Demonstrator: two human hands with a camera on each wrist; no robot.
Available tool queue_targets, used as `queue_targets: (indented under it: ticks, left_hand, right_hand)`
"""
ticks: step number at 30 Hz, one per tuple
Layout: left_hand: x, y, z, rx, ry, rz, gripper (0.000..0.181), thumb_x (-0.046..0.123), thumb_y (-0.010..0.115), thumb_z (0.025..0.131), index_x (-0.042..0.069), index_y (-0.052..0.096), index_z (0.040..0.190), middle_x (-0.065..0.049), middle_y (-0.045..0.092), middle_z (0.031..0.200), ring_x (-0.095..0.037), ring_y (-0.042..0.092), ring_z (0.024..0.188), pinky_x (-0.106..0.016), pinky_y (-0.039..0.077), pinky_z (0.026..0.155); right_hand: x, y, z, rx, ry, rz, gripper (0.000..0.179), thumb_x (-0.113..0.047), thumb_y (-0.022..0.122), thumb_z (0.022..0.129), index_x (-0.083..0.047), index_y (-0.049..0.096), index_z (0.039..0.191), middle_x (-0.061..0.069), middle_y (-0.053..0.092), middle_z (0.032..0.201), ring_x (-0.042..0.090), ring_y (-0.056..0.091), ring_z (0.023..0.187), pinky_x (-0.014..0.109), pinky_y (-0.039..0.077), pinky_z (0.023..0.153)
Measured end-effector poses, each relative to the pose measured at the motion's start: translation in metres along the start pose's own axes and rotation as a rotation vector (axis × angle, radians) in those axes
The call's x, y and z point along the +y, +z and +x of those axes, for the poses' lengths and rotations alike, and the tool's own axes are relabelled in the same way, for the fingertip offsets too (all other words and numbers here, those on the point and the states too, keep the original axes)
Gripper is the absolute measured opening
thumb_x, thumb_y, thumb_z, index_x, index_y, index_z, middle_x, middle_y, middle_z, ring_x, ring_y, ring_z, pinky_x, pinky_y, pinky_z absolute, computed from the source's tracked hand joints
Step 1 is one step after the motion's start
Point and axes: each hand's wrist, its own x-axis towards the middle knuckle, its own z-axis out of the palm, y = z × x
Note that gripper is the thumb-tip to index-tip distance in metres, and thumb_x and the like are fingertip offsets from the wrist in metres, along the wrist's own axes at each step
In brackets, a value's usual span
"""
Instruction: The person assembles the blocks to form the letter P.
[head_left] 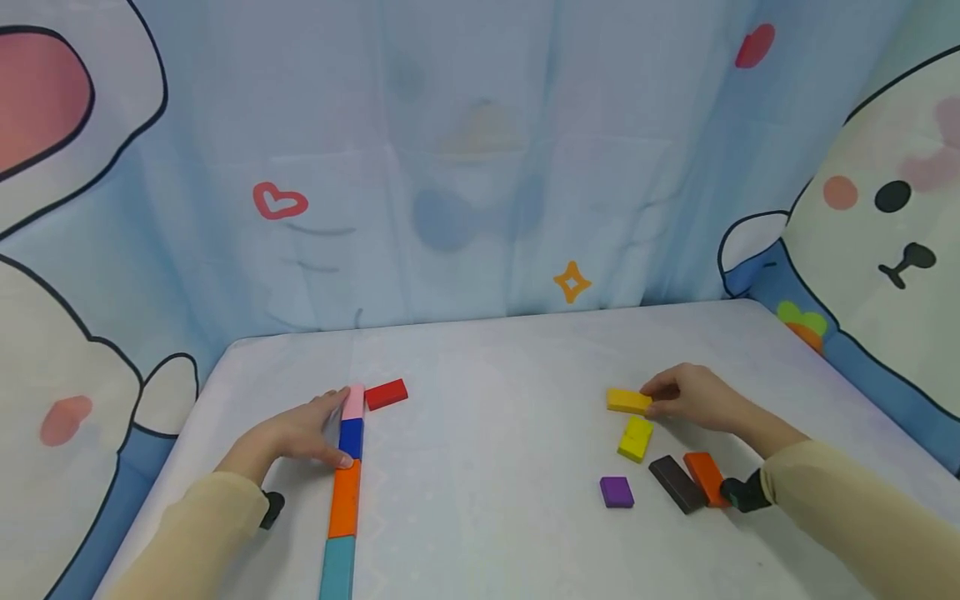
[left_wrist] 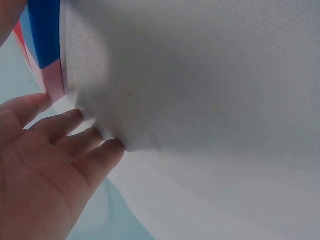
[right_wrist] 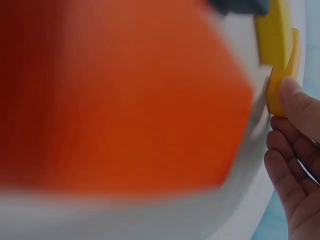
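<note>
A row of blocks runs along the left part of the table: a pink block point(head_left: 352, 403), a blue block point(head_left: 351, 438), an orange block point(head_left: 344, 498) and a teal block point(head_left: 337, 568). Spread along its left side is my left hand point(head_left: 303, 431), index fingertip at the pink block and thumb near where blue meets orange. A red block point(head_left: 386, 394) lies slanted against the pink one's right side. Over on the right, my right hand point(head_left: 697, 400) pinches the end of a golden-yellow block point(head_left: 627, 401), the thumb point(right_wrist: 290, 92) on its face.
Near the right hand lie a bright yellow block point(head_left: 635, 438), a purple block point(head_left: 617, 492), a dark brown block point(head_left: 678, 484) and another orange block point(head_left: 705, 478) beside the right wrist's dark camera point(head_left: 745, 492). A printed curtain point(head_left: 465, 242) hangs behind the white table point(head_left: 480, 467).
</note>
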Motion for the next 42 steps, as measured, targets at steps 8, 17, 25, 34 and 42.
queue_targets:
  ticks: [8, 17, 25, 34, 42]
  left_hand:
    - [-0.001, 0.000, 0.002, 0.000, -0.004, 0.007, 0.110, 0.033, 0.087, 0.079, 0.006, 0.020, 0.163, -0.028, 0.023, 0.166, -0.049, 0.020, 0.153, -0.070, 0.028, 0.119]
    - [-0.001, 0.001, 0.004, 0.002, -0.006, 0.005, 0.109, 0.032, 0.087, 0.080, 0.006, 0.021, 0.163, -0.027, 0.023, 0.167, -0.048, 0.020, 0.154, -0.069, 0.027, 0.120]
    - [-0.003, 0.000, 0.007, 0.002, -0.010, 0.012, 0.109, 0.034, 0.086, 0.081, 0.008, 0.020, 0.163, -0.026, 0.023, 0.167, -0.047, 0.020, 0.155, -0.068, 0.026, 0.121]
    - [-0.005, 0.000, 0.007, -0.002, -0.020, 0.010, 0.110, 0.034, 0.087, 0.080, 0.008, 0.020, 0.163, -0.026, 0.022, 0.167, -0.047, 0.019, 0.155, -0.069, 0.026, 0.120]
    - [-0.005, -0.001, 0.007, -0.004, -0.017, 0.006, 0.110, 0.034, 0.086, 0.080, 0.008, 0.020, 0.164, -0.026, 0.021, 0.168, -0.047, 0.018, 0.155, -0.070, 0.026, 0.120]
  right_hand:
    - [-0.033, 0.005, 0.020, -0.068, -0.050, 0.028, 0.029, -0.014, 0.080, 0.089, -0.001, 0.075, 0.114, 0.009, 0.075, 0.105, 0.017, 0.062, 0.088, 0.038, 0.062, 0.086]
    - [-0.066, 0.019, 0.044, -0.100, -0.090, 0.039, 0.025, -0.011, 0.080, 0.088, -0.004, 0.077, 0.111, 0.005, 0.074, 0.100, 0.017, 0.060, 0.087, 0.034, 0.060, 0.084]
    - [-0.100, 0.035, 0.064, -0.091, -0.167, 0.026, 0.026, -0.012, 0.081, 0.087, -0.003, 0.077, 0.111, 0.006, 0.076, 0.102, 0.016, 0.063, 0.088, 0.035, 0.061, 0.086]
    - [-0.137, 0.049, 0.082, -0.098, -0.189, 0.042, 0.027, -0.011, 0.080, 0.088, -0.001, 0.077, 0.112, 0.009, 0.076, 0.105, 0.017, 0.064, 0.090, 0.035, 0.060, 0.089]
    - [-0.163, 0.060, 0.095, -0.101, -0.162, 0.077, 0.029, -0.013, 0.080, 0.088, -0.002, 0.076, 0.115, 0.008, 0.075, 0.108, 0.018, 0.064, 0.093, 0.034, 0.059, 0.090]
